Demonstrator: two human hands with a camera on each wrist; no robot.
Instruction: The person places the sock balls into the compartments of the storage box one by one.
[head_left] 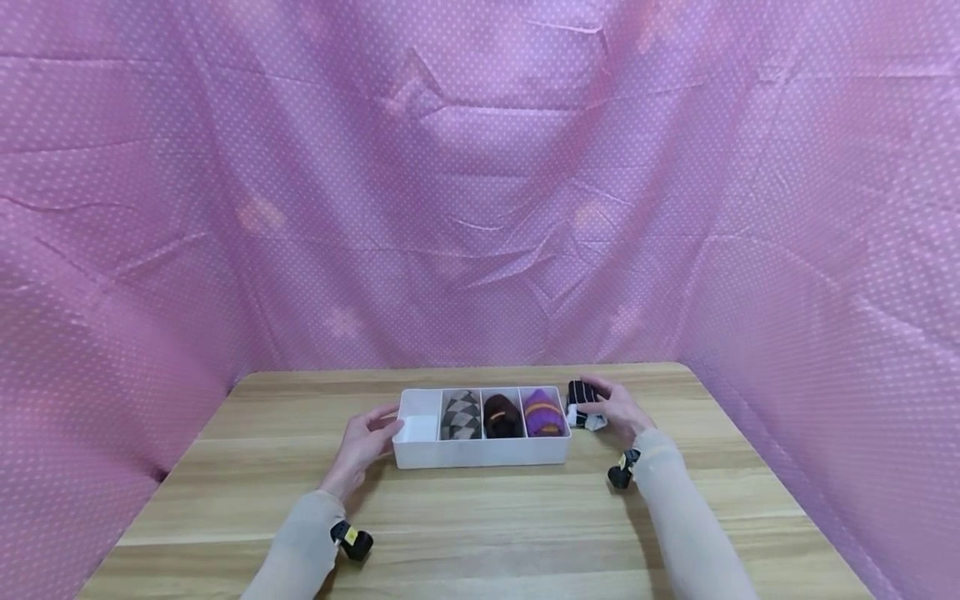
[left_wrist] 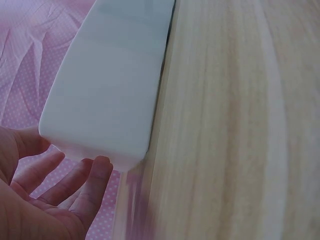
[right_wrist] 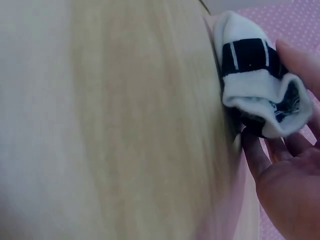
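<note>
A white box (head_left: 480, 454) with a row of compartments stands on the table. My left hand (head_left: 362, 450) is at its left end, and in the left wrist view the fingertips (left_wrist: 102, 162) touch the end wall. A grey checked rolled sock (head_left: 461, 414), a dark brown one (head_left: 502, 418) and a purple one with orange bands (head_left: 543, 416) sit in compartments; the leftmost compartment holds nothing. Right of the box, my right hand (head_left: 618, 410) grips a black-and-white rolled sock (right_wrist: 250, 75) between thumb and fingers, low at the table.
The wooden table (head_left: 480, 525) reaches back to a pink dotted cloth (head_left: 480, 208), which also hangs along both sides. A small black camera (head_left: 352, 542) is strapped to the left wrist and another camera (head_left: 624, 469) to the right.
</note>
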